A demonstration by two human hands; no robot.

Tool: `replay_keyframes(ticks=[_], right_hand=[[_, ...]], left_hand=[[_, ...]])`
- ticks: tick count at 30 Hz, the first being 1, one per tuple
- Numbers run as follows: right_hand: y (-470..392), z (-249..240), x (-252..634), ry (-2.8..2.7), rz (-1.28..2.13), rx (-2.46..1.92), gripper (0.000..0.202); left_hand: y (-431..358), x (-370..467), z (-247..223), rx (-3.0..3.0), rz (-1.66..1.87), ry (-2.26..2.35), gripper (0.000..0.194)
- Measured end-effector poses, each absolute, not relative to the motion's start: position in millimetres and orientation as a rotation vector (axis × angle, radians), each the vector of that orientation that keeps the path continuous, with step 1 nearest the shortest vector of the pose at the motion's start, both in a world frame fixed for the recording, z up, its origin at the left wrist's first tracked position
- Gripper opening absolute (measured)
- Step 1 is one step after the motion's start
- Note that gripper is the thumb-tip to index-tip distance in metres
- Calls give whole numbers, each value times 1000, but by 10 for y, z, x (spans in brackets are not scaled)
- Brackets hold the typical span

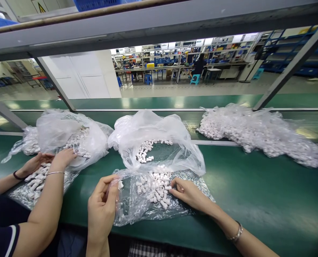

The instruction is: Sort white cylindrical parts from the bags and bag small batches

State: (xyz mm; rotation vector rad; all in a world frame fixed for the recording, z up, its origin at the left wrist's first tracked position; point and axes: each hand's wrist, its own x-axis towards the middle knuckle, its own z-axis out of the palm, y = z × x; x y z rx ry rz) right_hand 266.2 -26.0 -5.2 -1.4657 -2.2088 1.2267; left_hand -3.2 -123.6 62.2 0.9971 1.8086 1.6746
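In the head view, a pile of small white tube-shaped plastic fittings lies on a clear plastic bag on the green table. My left hand is closed at the left edge of this bag, gripping the film between thumb and fingers; a white fitting or two shows beside the fingertips. At the pile's right side, my right hand has its thumb and forefinger pinched on a white fitting. Just beyond the pile, a larger milky plastic bag lies with its mouth towards me and more white fittings inside.
On the left, a co-worker's hands handle white fittings by another milky bag. Long bags full of white parts lie at the back right. A grey shelf beam crosses overhead, with slanted posts below it.
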Motion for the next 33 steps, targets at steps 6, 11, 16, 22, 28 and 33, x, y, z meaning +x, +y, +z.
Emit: replay_keyframes(ticks=[6, 11, 16, 22, 28, 33], right_hand=[[-170, 16, 2847, -1520, 1987, -1164, 54], [-114, 64, 2726, -1824, 1639, -1255, 53], [-89, -78, 2680, -2495, 856, -1379, 42], [-149, 137, 2740, -2501, 795, -1447, 43], [-454, 969, 2239, -2409, 928, -1081, 41], [-424, 893, 1387, -2817, 455, -665, 27]], left_hand=[[-1220, -93, 546, 1018, 1652, 1782, 42], [-1221, -115, 521, 1030, 1667, 1762, 41], [-1248, -75, 582, 986, 1654, 1807, 42], [-1281, -7, 688, 1009, 1578, 1813, 38], [-1252, -13, 717, 1280, 1437, 1812, 35], [-1242, -18, 742, 1448, 1345, 1814, 31]])
